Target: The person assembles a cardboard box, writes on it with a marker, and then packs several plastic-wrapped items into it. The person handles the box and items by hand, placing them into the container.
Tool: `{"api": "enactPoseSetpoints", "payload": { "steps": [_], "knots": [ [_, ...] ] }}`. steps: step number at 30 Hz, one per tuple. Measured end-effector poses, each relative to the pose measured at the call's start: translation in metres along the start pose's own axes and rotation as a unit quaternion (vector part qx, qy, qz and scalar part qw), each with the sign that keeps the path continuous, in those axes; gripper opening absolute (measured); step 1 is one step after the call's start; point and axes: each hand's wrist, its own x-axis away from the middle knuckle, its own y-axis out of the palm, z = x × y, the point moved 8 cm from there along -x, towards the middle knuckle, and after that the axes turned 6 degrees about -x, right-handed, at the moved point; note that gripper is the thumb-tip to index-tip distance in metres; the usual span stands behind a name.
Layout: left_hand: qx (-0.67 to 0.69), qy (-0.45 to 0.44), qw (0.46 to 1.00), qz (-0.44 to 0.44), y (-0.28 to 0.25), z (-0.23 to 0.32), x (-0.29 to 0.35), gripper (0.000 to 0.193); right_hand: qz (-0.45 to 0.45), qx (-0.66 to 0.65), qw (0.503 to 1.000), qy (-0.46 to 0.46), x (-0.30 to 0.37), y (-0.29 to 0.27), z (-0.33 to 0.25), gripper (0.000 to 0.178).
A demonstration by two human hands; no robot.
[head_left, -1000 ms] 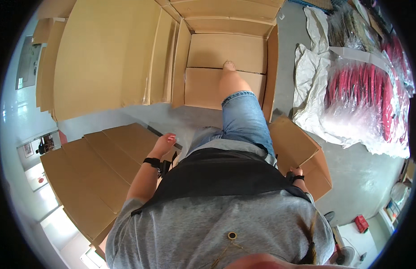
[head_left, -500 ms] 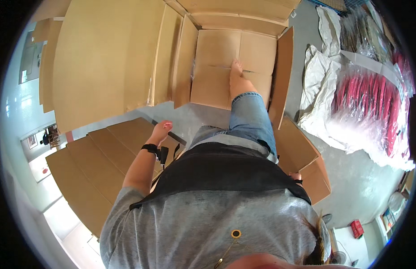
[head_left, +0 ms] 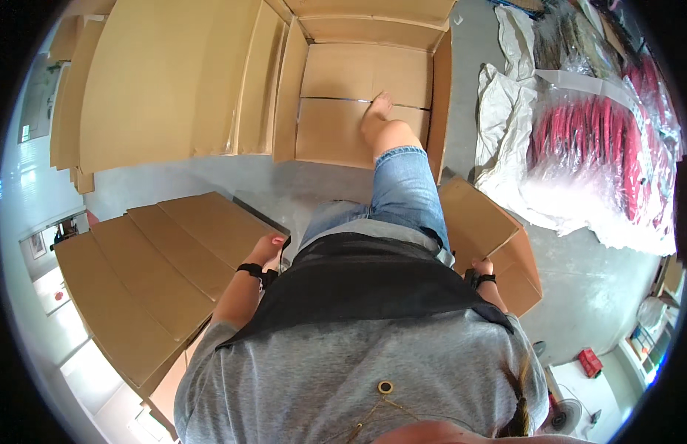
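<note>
A cardboard box (head_left: 332,72) lies ahead of me with its flaps spread outward, and my bare foot (head_left: 378,109) presses on its panel beside a seam. My left hand (head_left: 269,248) hangs by my left hip with its fingers curled and nothing visible in them. It is close to the edge of a stack of flat cardboard sheets (head_left: 166,251). At my right hip my right hand (head_left: 482,266) is next to an open cardboard carton (head_left: 480,222). Its fingers are small and partly hidden, and I cannot tell whether they touch the carton. Dark bands circle both wrists.
Tall cardboard panels (head_left: 166,81) stand at the far left. To the right, clear-wrapped red goods (head_left: 580,140) lie with white sacking (head_left: 499,111) on the grey floor (head_left: 580,274). A fan (head_left: 567,416) and a red box (head_left: 590,362) are at the lower right.
My left hand has dropped back toward my hip. My right hand shows more fully beside the carton. The box panel under my foot now shows a long open seam across it.
</note>
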Motion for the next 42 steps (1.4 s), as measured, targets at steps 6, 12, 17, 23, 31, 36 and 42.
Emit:
{"api": "enactPoseSetpoints", "payload": {
  "steps": [6,12,17,23,31,36,42],
  "knots": [
    [-0.057,0.044,0.997,-0.015,0.001,0.036,-0.002,0.018,0.037,-0.053,0.997,-0.043,0.003,0.002,0.045,0.044],
    [0.006,0.074,0.997,0.032,-0.011,0.053,-0.039,0.026,0.042,0.046,0.998,-0.01,0.004,-0.008,0.036,0.044],
    [-0.004,0.084,0.996,0.001,0.011,0.04,-0.044,0.027,0.019,0.0,1.0,-0.014,0.029,-0.014,0.005,0.044],
    [-0.09,0.055,0.994,-0.04,0.021,0.015,-0.019,0.022,0.019,-0.159,0.985,-0.07,0.01,0.003,0.017,0.039],
    [0.028,-0.025,0.995,-0.095,0.035,-0.053,-0.022,0.02,-0.03,-0.485,0.873,-0.046,-0.03,0.015,0.092,0.034],
    [-0.194,0.05,0.972,-0.12,-0.005,-0.027,-0.016,0.022,0.087,-0.134,0.987,-0.017,0.037,0.0,0.058,0.03],
    [-0.121,0.047,0.991,-0.041,-0.068,0.063,-0.085,0.023,0.079,-0.223,0.969,-0.069,0.044,0.022,0.078,0.026]
  ]
}}
